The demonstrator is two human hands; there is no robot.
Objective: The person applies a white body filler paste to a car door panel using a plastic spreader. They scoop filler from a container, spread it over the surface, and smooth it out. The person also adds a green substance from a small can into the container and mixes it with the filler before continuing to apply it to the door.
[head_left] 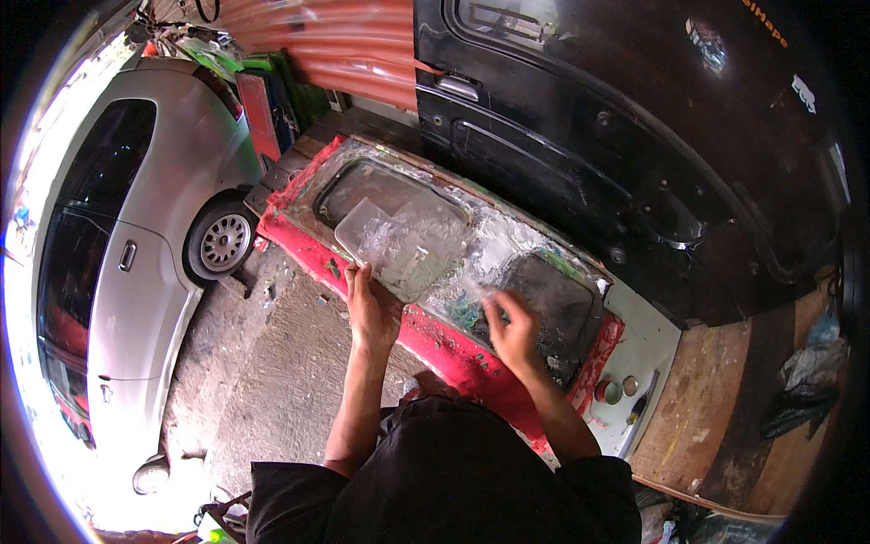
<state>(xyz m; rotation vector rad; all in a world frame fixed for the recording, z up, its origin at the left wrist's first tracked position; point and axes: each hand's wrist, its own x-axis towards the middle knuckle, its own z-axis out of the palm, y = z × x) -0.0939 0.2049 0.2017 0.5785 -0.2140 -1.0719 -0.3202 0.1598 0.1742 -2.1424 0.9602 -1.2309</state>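
Observation:
My left hand (367, 304) grips the lower left part of a translucent board (399, 245) smeared with pale paste. My right hand (512, 326) pinches a small pale spreader (476, 286) beside the board's right side. Both are over a long worn panel (322, 159) with two dark recessed areas, streaked with white, grey and green material. A red cloth or covering (435, 349) shows along the panel's near edge.
A silver car (145, 154) stands on the left. A black vehicle panel (652, 181) stands upright behind, beside red corrugated metal (317, 45). Two small cans (608, 391) and a handled tool (641, 412) lie on a white surface, beside wooden boards (711, 399).

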